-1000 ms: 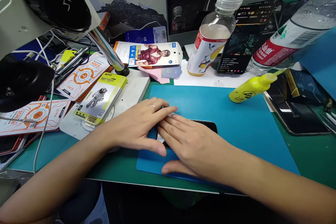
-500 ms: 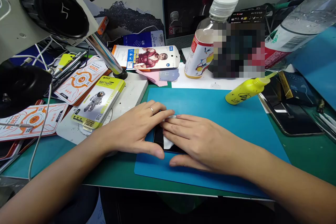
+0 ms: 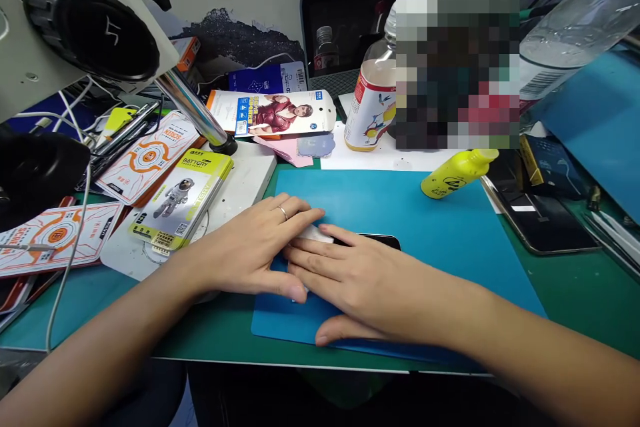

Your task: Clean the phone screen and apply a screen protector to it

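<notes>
Flat and stretched out, my right hand presses a white wipe onto a dark-screened phone. Its fingers lie together, with the thumb apart on the mat. Most of the phone and much of the wipe are hidden under this hand. My left hand, with a ring on one finger, is at the phone's left end. Its fingers reach over the far side and its thumb is spread toward the near side, fingertips close to the wipe. Whether it touches the phone cannot be made out. Both rest over a blue mat.
A yellow squeeze bottle leans at the mat's back right, near another phone. Drink bottles stand behind. At left are a battery box, screen boxes, a white cable and a microscope's metal post.
My right hand has slid left and slightly toward me with the wipe, uncovering the phone's far right corner. My left hand keeps nearly the same pose. The view has shifted slightly.
</notes>
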A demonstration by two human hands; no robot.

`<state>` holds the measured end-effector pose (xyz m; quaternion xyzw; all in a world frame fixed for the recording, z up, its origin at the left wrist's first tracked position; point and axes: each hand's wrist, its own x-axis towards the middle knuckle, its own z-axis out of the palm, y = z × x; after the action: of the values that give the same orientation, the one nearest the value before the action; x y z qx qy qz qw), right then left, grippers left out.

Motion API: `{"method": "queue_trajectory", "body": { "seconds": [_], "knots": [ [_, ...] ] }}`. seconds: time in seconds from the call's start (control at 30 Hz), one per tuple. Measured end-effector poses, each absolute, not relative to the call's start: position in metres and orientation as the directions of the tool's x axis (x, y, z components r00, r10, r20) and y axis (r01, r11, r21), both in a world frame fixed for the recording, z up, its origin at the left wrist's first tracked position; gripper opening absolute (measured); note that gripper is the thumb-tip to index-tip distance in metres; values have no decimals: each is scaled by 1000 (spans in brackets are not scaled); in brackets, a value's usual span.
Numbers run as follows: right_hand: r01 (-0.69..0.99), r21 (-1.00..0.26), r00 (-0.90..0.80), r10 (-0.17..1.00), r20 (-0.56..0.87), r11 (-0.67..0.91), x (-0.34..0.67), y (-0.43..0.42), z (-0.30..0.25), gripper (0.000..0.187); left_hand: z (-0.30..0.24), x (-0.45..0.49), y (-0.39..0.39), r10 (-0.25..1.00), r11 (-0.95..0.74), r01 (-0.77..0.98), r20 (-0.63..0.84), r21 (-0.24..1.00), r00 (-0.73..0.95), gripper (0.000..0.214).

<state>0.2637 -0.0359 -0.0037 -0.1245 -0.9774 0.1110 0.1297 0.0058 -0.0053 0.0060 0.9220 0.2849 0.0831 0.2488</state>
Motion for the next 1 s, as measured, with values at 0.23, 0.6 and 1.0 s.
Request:
{"method": "queue_trajectory", "body": {
  "seconds": [0.23, 0.6, 1.0],
  "knots": [
    [207, -266, -931, 273, 242, 941, 266, -32, -2, 66, 5, 4, -5, 561, -722, 477, 19, 501, 828, 104],
    [317, -298, -910, 377, 171, 900, 279, -29, 10, 67, 6, 8, -9, 517, -797, 471, 22, 379, 856, 98],
    [269, -338, -923, 341, 178, 902, 280, -27, 8, 68, 6, 8, -8, 513, -797, 468, 18, 383, 858, 99]
  ]
}}
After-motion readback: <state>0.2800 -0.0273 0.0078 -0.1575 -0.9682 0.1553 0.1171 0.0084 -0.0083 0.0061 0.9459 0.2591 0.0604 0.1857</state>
